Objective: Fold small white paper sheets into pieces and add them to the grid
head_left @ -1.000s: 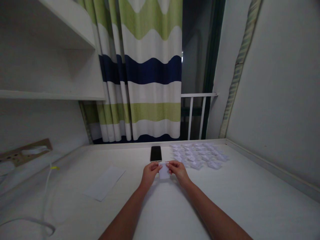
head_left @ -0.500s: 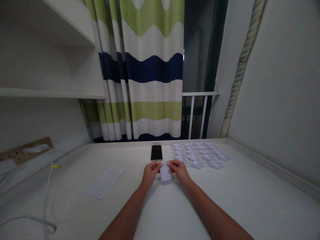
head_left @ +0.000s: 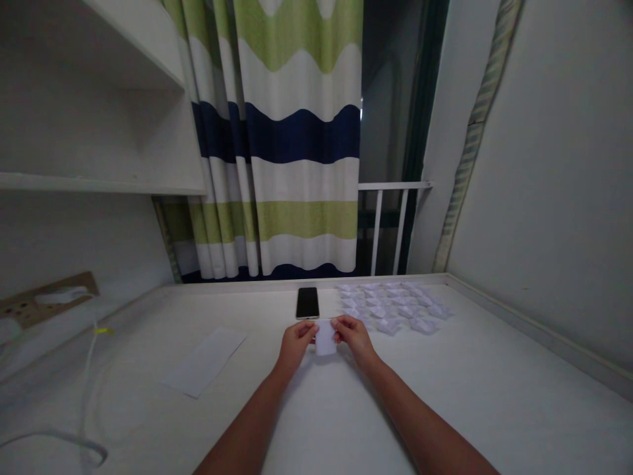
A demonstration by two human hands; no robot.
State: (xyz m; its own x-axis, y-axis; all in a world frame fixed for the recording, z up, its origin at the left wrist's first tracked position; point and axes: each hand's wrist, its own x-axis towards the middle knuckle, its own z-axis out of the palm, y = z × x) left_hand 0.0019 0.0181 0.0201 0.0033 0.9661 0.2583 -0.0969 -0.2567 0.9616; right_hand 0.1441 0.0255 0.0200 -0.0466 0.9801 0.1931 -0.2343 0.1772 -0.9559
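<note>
Step in hand looks like a mid-fold on the small white paper piece [head_left: 325,340], nr centre of the white tabletop [head_left: 326,422] just on the near side of the black smartphone [head_left: 307,303]; next move prob. calls for steady fingertips & an even press along the far edge. L hand [head_left: 295,340] pinches its far left corner, R hand [head_left: 352,335] the far right, both w/ fingers curled & barely parted. Folded paper shapes [head_left: 386,326] sit in rows far right, flat paper sheet [head_left: 204,361] left
</note>
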